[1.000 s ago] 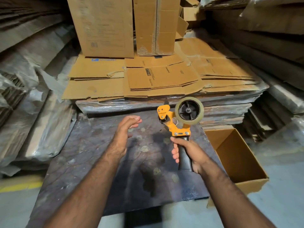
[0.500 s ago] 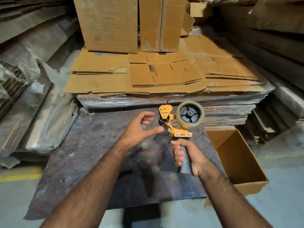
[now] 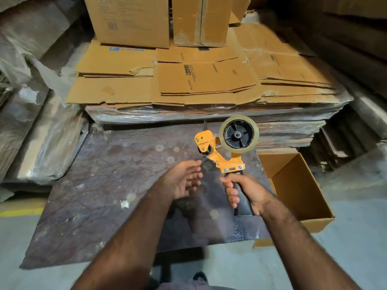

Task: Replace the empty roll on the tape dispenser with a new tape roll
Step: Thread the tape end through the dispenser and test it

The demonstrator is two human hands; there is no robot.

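My right hand (image 3: 245, 191) grips the black handle of an orange tape dispenser (image 3: 219, 155), holding it upright above the dark marbled table (image 3: 109, 185). A pale, translucent tape roll (image 3: 238, 133) sits on the dispenser's black hub at the upper right. My left hand (image 3: 184, 181) is just left of and below the dispenser's orange front guard, fingers spread and holding nothing, slightly blurred. It is not touching the dispenser.
An open cardboard box (image 3: 297, 189) stands on the floor to the right of the table. Flattened cardboard sheets (image 3: 199, 80) are stacked on wrapped bundles behind the table, with upright boxes (image 3: 146, 19) on top. Plastic-wrapped stacks (image 3: 41, 132) crowd the left side.
My left hand reached to the dispenser's front, then drew back down and away with fingers spread. The dispenser stayed upright in my right hand.
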